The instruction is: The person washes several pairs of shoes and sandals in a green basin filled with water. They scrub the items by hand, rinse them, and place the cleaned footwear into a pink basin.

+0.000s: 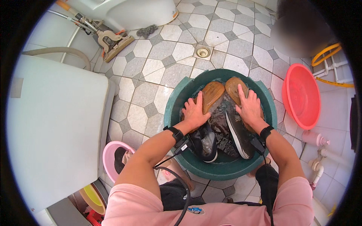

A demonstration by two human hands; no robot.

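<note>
A round green plastic tub (168,113) stands on the floor before me, with water and several shoes in it. My left hand (195,113) grips a shoe with a brown sole (213,91), sole up, the index finger lying along its edge. In my right hand (250,106) is a second brown-soled shoe (235,88), its sole also facing up and the index finger pressed on it. Nearer to me lie a dark shoe with a pale insole (208,142) and a black shoe with a white sole edge (236,135), tilted on its side. Water partly hides the lower shoes.
A floor drain (203,52) lies beyond the tub. Leaning at the right wall is a red basin (301,96), near a pink bottle (315,138). A pink bucket (109,158) holds dark items at left, beside a white appliance (59,121). A sponge mop (113,45) stands farther back.
</note>
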